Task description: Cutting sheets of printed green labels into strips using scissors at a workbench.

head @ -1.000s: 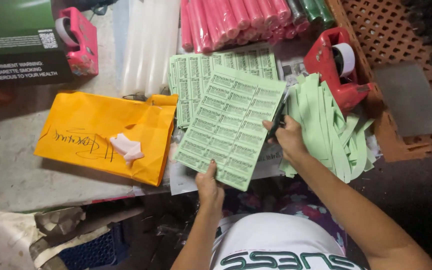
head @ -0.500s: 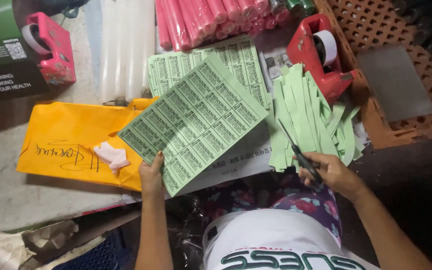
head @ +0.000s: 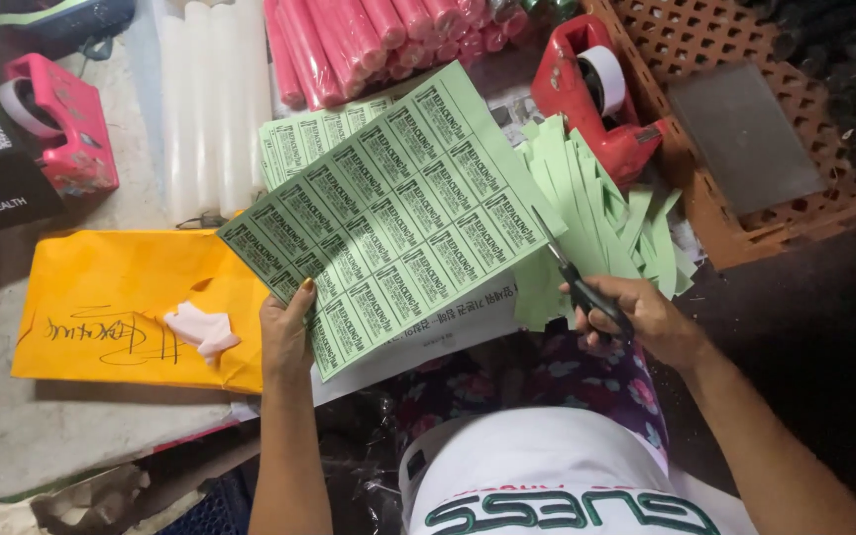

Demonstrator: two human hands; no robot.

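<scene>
Green label sheet (head: 388, 213) pinched at lower edge by left hand (head: 284, 332); right hand (head: 636, 317) grips scissors (head: 572, 272) beside it.

Green label sheet (head: 398, 208) — tilted, uncut — black scissors (head: 582, 287) at its edge

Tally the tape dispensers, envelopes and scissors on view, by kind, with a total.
Tape dispensers: 2, pink and red
Envelope: 1
Scissors: 1, in the right hand
Total: 4
</scene>
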